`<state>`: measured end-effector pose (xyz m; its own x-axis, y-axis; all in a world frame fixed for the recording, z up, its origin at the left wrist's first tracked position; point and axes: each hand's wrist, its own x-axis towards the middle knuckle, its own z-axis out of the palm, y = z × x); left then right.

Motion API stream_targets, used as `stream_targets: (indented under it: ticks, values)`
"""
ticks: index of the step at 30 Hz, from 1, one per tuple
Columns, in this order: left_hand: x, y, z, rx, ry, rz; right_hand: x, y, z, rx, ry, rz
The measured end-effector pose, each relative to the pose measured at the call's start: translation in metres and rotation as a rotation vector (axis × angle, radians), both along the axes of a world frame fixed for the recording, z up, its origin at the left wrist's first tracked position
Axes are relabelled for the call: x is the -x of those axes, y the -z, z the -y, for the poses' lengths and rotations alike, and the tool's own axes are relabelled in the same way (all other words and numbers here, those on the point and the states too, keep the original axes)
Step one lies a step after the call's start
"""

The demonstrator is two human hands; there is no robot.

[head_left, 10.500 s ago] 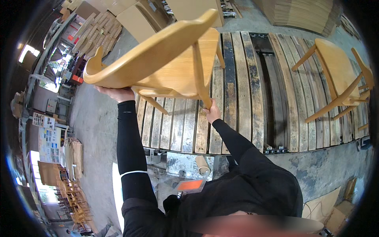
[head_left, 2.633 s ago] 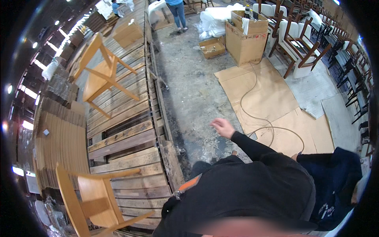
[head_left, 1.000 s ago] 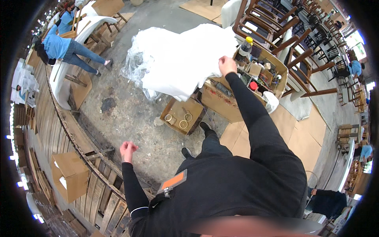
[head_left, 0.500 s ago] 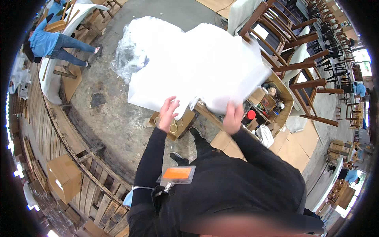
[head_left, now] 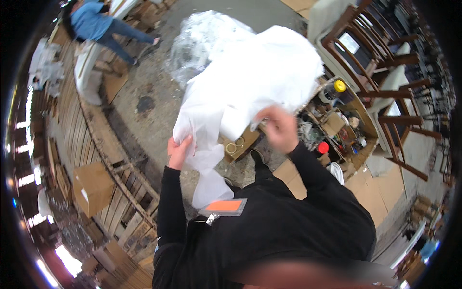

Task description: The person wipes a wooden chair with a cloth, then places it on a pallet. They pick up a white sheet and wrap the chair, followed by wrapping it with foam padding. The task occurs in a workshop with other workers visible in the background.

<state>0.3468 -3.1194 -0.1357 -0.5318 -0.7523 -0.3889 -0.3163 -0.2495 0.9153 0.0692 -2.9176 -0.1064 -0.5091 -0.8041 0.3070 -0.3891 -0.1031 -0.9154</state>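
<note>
Workshop floor, box of tape rolls beneath white foam sheet, both grips clenched on it.

Soft matt white foam sheet, glossy clear plastic film, rough concrete floor, dark varnished wooden chairs

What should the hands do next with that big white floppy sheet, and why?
Probably pull the hands apart to spread it. The left hand grips one edge of the thin white foam sheet, the right hand pinches another part, and the sheet hangs bunched and folded between them.
</note>
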Motion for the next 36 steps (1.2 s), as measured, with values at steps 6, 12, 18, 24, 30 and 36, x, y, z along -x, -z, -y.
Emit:
stream_targets:
  ticks: [6,12,18,24,30,36]
  values:
    - [-0.118,-0.092,-0.040,0.646,0.611,0.552,0.003,-0.057,0.142,0.221,-0.568,-0.384]
    - [-0.229,-0.160,-0.124,0.812,0.456,0.918,-0.158,-0.049,0.215,-0.113,-1.174,-0.989]
    - [-0.392,-0.144,-0.261,0.657,-0.082,1.155,-0.309,-0.081,0.224,0.077,-1.422,-0.976]
    - [-0.478,0.013,-0.434,0.163,-0.652,0.828,-0.506,-0.084,0.144,0.022,-1.835,-1.100]
    - [-0.468,0.108,-0.545,-0.151,-1.265,-0.386,-0.687,-0.067,0.021,-0.113,-2.322,-1.524]
    - [-0.545,0.082,-0.608,0.118,-1.312,-0.304,-0.844,-0.160,-0.036,-0.075,-2.527,-1.106]
